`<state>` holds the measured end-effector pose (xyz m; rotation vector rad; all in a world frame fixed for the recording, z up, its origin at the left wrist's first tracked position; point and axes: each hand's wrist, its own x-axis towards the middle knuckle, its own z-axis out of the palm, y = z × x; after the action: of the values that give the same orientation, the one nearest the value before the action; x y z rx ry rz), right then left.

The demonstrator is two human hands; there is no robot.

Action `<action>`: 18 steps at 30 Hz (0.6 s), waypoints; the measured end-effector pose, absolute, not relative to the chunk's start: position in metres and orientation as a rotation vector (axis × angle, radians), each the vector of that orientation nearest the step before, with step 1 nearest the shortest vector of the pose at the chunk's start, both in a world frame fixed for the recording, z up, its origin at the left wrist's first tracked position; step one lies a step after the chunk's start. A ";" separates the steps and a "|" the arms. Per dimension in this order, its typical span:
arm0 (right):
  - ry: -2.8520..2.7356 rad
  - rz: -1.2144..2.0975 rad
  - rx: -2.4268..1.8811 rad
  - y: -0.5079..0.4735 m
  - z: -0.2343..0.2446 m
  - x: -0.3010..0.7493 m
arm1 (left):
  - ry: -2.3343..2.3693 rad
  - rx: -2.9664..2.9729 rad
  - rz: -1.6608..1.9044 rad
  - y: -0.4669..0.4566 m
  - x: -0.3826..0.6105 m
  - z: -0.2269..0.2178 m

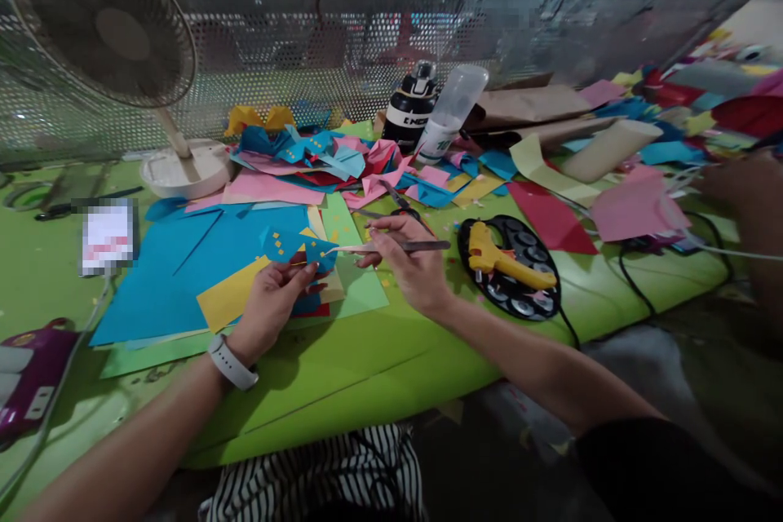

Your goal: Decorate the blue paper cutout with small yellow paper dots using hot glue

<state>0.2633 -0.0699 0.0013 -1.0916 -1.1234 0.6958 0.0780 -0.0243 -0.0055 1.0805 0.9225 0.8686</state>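
My left hand (272,302) pinches a small blue paper piece (292,245) dotted with tiny yellow squares, holding it just above the paper sheets. My right hand (407,257) grips metal tweezers (391,246) whose tips point left and touch the blue piece's edge. A white watch band sits on my left wrist. Beneath both hands lie blue (183,269), yellow (229,294) and light green (360,285) paper sheets on the green table (367,375).
A yellow glue gun (505,261) rests on a black round tray (538,294) to the right. Scissors (397,204) lie behind my hands amid coloured scraps. A white fan (110,33) stands back left, two bottles (428,110) at the back, a purple device (30,379) at the left edge.
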 end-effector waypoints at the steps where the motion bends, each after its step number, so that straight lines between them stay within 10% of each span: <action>1: -1.127 0.704 -1.088 -0.070 0.002 0.263 | 0.928 1.087 0.859 -0.025 0.078 -0.005; 18: -1.194 0.723 -1.061 -0.071 0.002 0.265 | 0.955 1.133 0.793 -0.027 0.077 -0.006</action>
<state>0.2651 -0.0712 0.0022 -1.0614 -1.1935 0.7231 0.0775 -0.0268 -0.0058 1.1335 0.9546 0.7935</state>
